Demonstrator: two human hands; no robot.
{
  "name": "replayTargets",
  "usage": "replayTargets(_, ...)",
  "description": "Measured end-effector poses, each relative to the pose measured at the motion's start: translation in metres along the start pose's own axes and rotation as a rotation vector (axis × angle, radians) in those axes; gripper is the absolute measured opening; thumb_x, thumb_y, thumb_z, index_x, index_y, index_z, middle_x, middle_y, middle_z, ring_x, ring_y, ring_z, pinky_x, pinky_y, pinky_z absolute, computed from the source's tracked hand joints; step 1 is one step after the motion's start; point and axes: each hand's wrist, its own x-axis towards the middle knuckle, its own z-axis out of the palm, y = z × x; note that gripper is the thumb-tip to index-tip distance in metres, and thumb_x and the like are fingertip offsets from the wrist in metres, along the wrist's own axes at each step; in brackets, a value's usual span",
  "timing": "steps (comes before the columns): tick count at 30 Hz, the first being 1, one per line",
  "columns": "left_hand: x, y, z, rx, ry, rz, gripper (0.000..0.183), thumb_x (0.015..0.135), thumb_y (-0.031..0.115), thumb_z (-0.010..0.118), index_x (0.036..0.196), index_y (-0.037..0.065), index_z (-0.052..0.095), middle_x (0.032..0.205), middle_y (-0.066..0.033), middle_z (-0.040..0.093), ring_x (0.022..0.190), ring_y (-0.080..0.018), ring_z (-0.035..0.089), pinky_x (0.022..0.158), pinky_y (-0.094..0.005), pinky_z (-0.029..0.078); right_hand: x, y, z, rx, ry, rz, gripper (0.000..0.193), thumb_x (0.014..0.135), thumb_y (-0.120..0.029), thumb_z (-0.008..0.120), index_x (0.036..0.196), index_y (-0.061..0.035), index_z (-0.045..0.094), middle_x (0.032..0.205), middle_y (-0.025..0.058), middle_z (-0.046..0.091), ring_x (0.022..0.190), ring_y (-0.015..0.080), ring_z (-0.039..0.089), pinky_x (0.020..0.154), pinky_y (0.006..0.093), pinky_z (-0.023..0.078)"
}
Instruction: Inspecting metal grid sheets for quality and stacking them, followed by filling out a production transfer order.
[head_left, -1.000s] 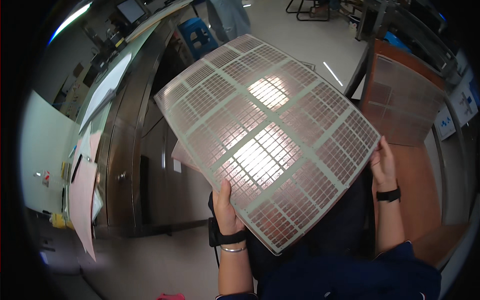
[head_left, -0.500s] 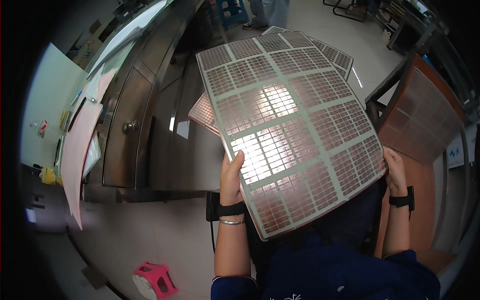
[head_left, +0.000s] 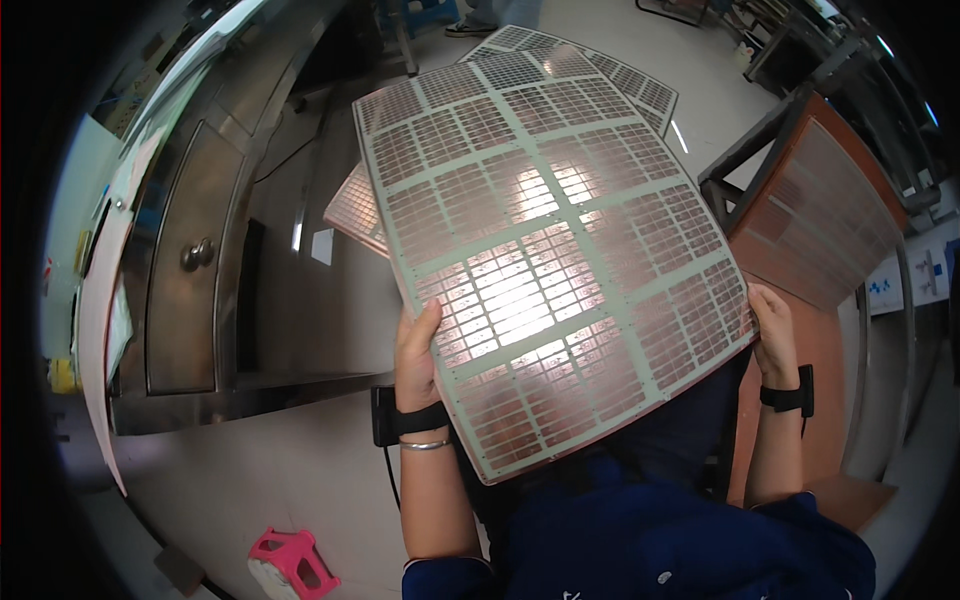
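Observation:
A large thin circuit board panel (head_left: 600, 310), copper-coloured with pale green bands between its grids, is held tilted in front of me. My left hand (head_left: 418, 340) grips its left edge, thumb on the face and the other fingers hidden behind. At the lower right edge my right hand (head_left: 772, 318) closes on the panel near its corner. Bright light reflects off the panel's lower left part. Behind it, another similar panel (head_left: 358, 208) pokes out at the left, and a panel corner (head_left: 640, 90) shows beyond its far edge.
On the right, a brown board rack (head_left: 790, 370) bears a leaning panel (head_left: 822, 215). To the left stands a metal cabinet (head_left: 185, 300) with a round knob, pink and green sheets at its edge. A pink stool (head_left: 295, 565) sits on the floor at lower left. Someone's shoe (head_left: 470, 28) shows far off.
Most of the scene, with my hands and the panel, has shifted left in the picture. The reflection on the panel has moved a little. Both hands keep their hold.

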Motion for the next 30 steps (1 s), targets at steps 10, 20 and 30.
replayTargets(10, -0.002, 0.0, 0.008, 0.048, 0.026, -0.007, 0.036, 0.091, 0.013, 0.046, 0.123, -0.003, 0.04, 0.11, -0.0142, 0.057, 0.095, -0.019, 0.06, 0.078, -0.0288, 0.052, 0.004, -0.002, -0.005, -0.034, -0.044, -0.013, 0.022, 0.091, -0.021, 0.053, 0.092, -0.0012, 0.062, 0.073, -0.0039, 0.057, 0.061, 0.0019, 0.049, 0.056, 0.0164, 0.038)
replayTargets(20, 0.0, 0.003, 0.001, 0.012, -0.028, -0.023, 0.04, 0.09, 0.014, 0.048, 0.124, -0.006, 0.038, 0.114, -0.0171, 0.054, 0.099, -0.0207, 0.058, 0.082, -0.0296, 0.049, 0.001, -0.004, -0.002, -0.102, -0.025, -0.011, 0.023, 0.091, -0.022, 0.053, 0.093, -0.0011, 0.062, 0.077, -0.0019, 0.061, 0.066, 0.003, 0.053, 0.059, 0.0168, 0.04)
replayTargets(30, -0.001, 0.003, -0.001, 0.021, -0.011, -0.041, 0.038, 0.09, 0.014, 0.049, 0.122, -0.004, 0.04, 0.113, -0.0171, 0.055, 0.095, -0.0204, 0.06, 0.078, -0.0287, 0.052, 0.0, -0.003, -0.001, -0.085, -0.014, -0.03, 0.022, 0.091, -0.02, 0.052, 0.093, -0.0012, 0.062, 0.075, -0.0027, 0.059, 0.063, 0.0027, 0.051, 0.057, 0.0167, 0.039)
